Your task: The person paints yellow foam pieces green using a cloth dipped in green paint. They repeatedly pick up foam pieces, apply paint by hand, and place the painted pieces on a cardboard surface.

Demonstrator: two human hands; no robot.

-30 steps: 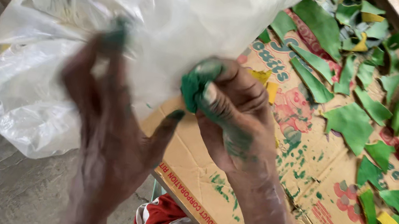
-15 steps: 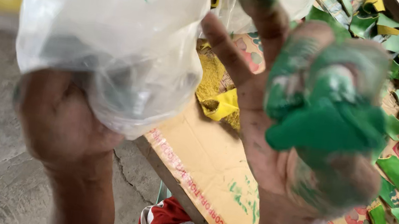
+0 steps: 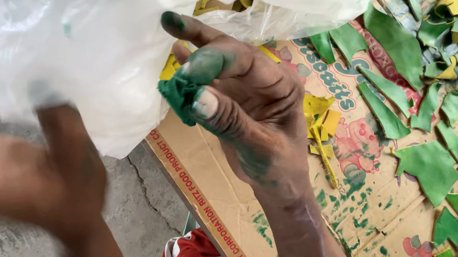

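Our right hand (image 3: 243, 112) pinched a green wad (image 3: 181, 92); blurred left hand (image 3: 22, 176) gripped the plastic bag (image 3: 74, 33). Better to steady the bag before wiping.

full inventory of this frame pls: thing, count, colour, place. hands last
plastic bag: one, translucent white, upper left, held up over the cardboard's edge
green wad: one, dark green, pinched in the right hand's fingertips
cardboard sheet: one, tan with red print, flattened on the floor, centre to right, speckled with green paint
green cut pieces: many, green, spread over the cardboard's right side
yellow cut pieces: several, yellow, mid cardboard beside the right hand; a few more among the green ones
concrete floor: grey, cracked, lower left
red and white cloth: one, bottom centre
left hand: blurred, lower left, under the bag
right hand: centre, green-stained, gripping the wad
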